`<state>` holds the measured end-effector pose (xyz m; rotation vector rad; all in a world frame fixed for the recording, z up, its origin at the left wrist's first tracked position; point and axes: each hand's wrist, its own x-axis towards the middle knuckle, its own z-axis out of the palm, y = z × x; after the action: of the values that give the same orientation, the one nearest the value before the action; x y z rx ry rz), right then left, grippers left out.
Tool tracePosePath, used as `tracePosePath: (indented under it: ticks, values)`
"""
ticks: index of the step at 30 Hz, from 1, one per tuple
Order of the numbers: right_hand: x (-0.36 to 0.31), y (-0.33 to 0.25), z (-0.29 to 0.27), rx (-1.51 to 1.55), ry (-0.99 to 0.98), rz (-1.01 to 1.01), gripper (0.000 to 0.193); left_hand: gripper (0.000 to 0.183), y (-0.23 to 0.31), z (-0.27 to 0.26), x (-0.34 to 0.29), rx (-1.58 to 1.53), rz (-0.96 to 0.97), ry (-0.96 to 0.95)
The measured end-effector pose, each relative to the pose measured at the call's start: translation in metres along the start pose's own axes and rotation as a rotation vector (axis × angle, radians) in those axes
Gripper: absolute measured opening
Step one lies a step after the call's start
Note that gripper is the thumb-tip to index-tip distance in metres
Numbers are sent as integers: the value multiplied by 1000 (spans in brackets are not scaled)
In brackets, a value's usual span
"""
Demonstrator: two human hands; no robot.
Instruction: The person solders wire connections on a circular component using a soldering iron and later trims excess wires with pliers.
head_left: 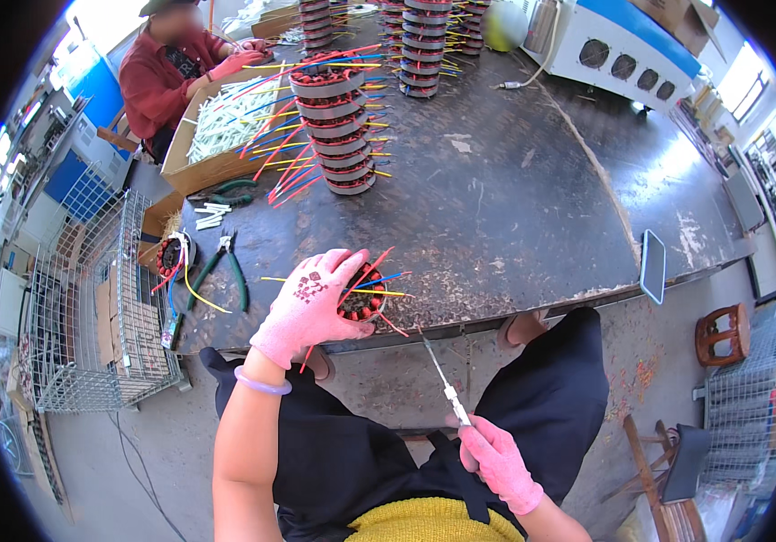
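My left hand (308, 303), in a pink glove, grips a motor stator (360, 309) by its left side at the near table edge. Red, blue and yellow wires stick out of the stator. Over my lap, my right hand (501, 461), also gloved in pink, is closed around the lower end of a thin metal rod tool (435, 359) with a white part near the grip. The rod's tip points up toward the stator, close to its red wire but seemingly apart. My palm and fingers hide the stator's left side.
Stacked stators (338, 135) with coloured wires stand ahead. A cardboard box (191, 181) holds white tubes. Green-handled pliers (229, 262), short white tubes (212, 215) and another stator (171, 257) lie left. Across the table sits a co-worker (157, 77). A phone-like tray (652, 266) rests at the right edge.
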<state>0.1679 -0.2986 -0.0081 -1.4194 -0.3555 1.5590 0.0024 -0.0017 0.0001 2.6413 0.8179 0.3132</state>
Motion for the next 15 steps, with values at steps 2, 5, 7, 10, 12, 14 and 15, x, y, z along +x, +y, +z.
tracePosePath:
  ticks: [2, 5, 7, 10, 12, 14, 15]
  values:
    - [0, 0, 5, 30, -3, 7, 36, 96, -1, -5, 1, -8, 0, -11]
    - [2, 3, 4, 21, -19, 8, 35, 98, -3, -2, -3, -33, -3, -15]
    - [3, 9, 1, 38, -33, 4, 35, 99, -6, -1, -3, -33, 3, -23]
    - [3, 7, 4, 11, -34, 11, 34, 101, -7, -3, -5, -23, 13, -27]
    - [4, 5, 7, -26, -28, 23, 34, 101, -9, -1, -3, -8, 19, -15]
    - [5, 4, 9, -45, -23, 25, 34, 101, -10, 0, -2, -17, 17, -19]
    - [6, 4, 9, -45, -22, 22, 34, 101, -10, 0, -2, -21, 16, -22]
